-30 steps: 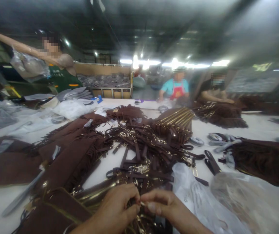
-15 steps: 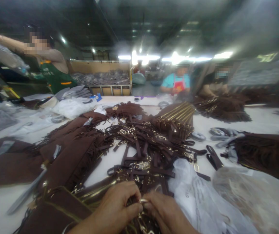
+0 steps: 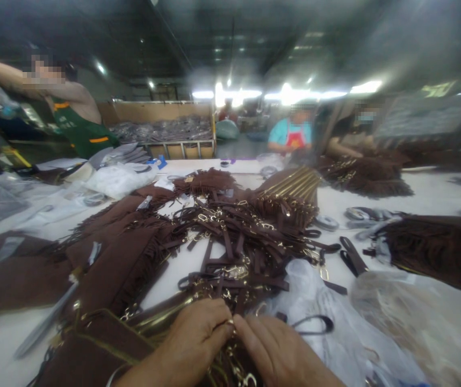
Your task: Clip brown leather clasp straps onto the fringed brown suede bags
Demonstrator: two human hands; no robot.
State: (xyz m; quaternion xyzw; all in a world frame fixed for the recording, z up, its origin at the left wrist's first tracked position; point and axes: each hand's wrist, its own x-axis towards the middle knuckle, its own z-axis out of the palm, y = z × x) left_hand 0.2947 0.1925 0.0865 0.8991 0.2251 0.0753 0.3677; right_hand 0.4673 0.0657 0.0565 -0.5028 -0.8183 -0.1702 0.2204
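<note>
Strap loop (image 3: 328, 323) now juts past the right hand (image 3: 281, 344), its grip hidden; the left hand (image 3: 198, 334) pinches a gold fitting (image 3: 230, 321) in front of the strap pile (image 3: 227, 244), apparently mid-job, with many straps loose.

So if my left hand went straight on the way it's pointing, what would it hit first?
Probably your right hand, which is almost against the left hand; whether they touch is hard to tell.

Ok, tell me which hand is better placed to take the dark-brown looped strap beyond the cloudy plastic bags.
The right hand, probably: it sits nearer the dark-brown looped strap; the left hand is farther across.
</note>
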